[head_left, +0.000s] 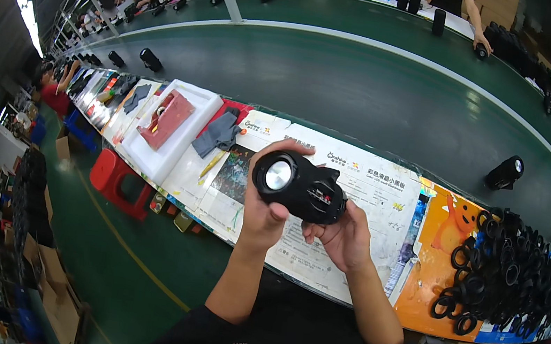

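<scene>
A black cylindrical portable speaker (303, 197) is held up over the paper-covered bench, lying roughly sideways. Its left end shows a round silver dome (278, 175). On its side, toward the right end, a small opening bares reddish parts and what look like ports. My left hand (263, 216) wraps round the dome end, thumb underneath and fingers behind. With curled fingers, my right hand (345, 237) grips the other end from below and the right; some of its fingertips are hidden behind the speaker.
Black rings (487, 272) lie heaped on the right of the bench. To the left are grey gloves (219, 132), a yellow pen (213, 165) and a white foam tray (194, 101) with a red piece. Beyond runs a conveyor belt (345, 76) carrying black speakers (505, 172). A red stool (120, 185) stands below.
</scene>
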